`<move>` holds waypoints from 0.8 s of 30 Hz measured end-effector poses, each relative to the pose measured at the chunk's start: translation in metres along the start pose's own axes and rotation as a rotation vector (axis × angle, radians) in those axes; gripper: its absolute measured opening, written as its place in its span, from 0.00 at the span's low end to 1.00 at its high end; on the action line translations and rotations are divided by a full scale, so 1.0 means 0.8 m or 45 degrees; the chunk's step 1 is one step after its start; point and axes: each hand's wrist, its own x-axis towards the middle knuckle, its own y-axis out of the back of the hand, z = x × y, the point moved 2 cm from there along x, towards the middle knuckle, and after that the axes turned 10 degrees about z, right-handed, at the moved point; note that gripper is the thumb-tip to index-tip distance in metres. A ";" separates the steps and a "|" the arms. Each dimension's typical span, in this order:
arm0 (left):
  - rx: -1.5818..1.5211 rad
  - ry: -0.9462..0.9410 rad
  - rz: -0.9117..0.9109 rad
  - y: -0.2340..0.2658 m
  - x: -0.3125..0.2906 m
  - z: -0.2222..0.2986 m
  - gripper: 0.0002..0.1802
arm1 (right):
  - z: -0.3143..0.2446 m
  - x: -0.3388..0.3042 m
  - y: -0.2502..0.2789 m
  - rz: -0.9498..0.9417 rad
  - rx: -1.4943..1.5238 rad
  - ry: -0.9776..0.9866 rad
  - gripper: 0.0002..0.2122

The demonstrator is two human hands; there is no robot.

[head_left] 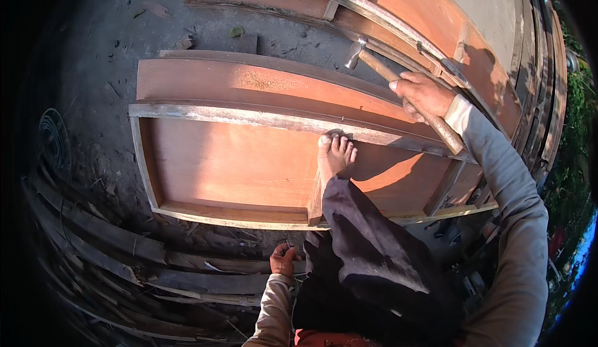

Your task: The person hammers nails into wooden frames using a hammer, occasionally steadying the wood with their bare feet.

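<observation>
My right hand (pixel 430 95) is wrapped round the wooden handle of a hammer (pixel 380 67), held up over the far side of a wooden panel frame. The hammer's metal head points to the far left. Down near my leg, my left hand (pixel 283 261) has its fingers curled together above stacked boards; whatever they hold is too small to make out. The panel frame (pixel 230 115) has reddish plywood (pixel 237 160) between its timber strips. My bare foot (pixel 337 154) rests on it, toes against the long far strip, over a cross strip.
A second plywood frame (pixel 349 1) lies beyond, at the upper right. Old planks (pixel 212 281) are piled at the lower left, beside a coil of hose or cable (pixel 55 138). Long timbers (pixel 545 73) and greenery (pixel 579 110) line the right side.
</observation>
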 end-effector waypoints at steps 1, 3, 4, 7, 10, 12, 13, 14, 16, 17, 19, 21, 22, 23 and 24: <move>-0.031 0.008 0.020 0.006 -0.001 0.000 0.11 | -0.038 -0.004 0.025 0.090 0.278 0.179 0.14; -0.005 0.027 0.028 0.000 0.002 0.001 0.11 | -0.064 -0.009 0.047 0.198 0.537 0.338 0.13; 0.009 0.019 0.019 -0.007 0.005 -0.005 0.10 | -0.067 -0.011 0.051 0.562 0.725 0.488 0.12; -0.007 0.016 0.050 -0.008 0.010 -0.020 0.10 | 0.010 -0.012 -0.046 0.728 0.621 0.334 0.13; -0.032 -0.003 0.052 -0.007 0.009 -0.009 0.10 | 0.060 -0.031 -0.062 0.010 -0.431 -0.389 0.16; -0.115 0.014 -0.010 -0.019 0.002 -0.017 0.09 | 0.021 -0.013 -0.004 -0.054 -0.391 -0.142 0.16; -0.150 0.011 -0.034 -0.028 0.003 -0.018 0.09 | 0.034 0.012 0.028 0.126 0.036 -0.042 0.15; -0.130 0.018 0.015 -0.017 -0.001 -0.020 0.10 | -0.009 0.010 0.040 0.312 0.203 0.054 0.14; -0.117 0.011 0.053 -0.027 0.001 -0.016 0.10 | -0.027 0.012 0.057 0.497 0.393 0.170 0.14; -0.097 0.016 0.057 -0.032 -0.001 -0.012 0.10 | -0.036 0.007 0.039 0.715 0.623 0.331 0.14; -0.119 0.026 0.071 -0.033 -0.002 -0.015 0.10 | 0.008 0.001 -0.017 0.757 0.640 0.221 0.16; -0.135 0.068 0.126 -0.033 -0.004 -0.005 0.10 | 0.043 0.004 -0.045 0.575 0.426 -0.029 0.17; -0.142 0.037 0.149 -0.025 0.000 0.009 0.10 | 0.027 0.004 -0.041 0.333 0.143 -0.038 0.16; -0.170 0.025 0.119 -0.024 -0.006 0.007 0.10 | 0.027 -0.006 -0.027 0.106 -0.162 -0.083 0.16; -0.197 0.014 0.091 -0.022 -0.012 0.005 0.10 | 0.032 -0.011 -0.016 -0.127 -0.463 -0.127 0.15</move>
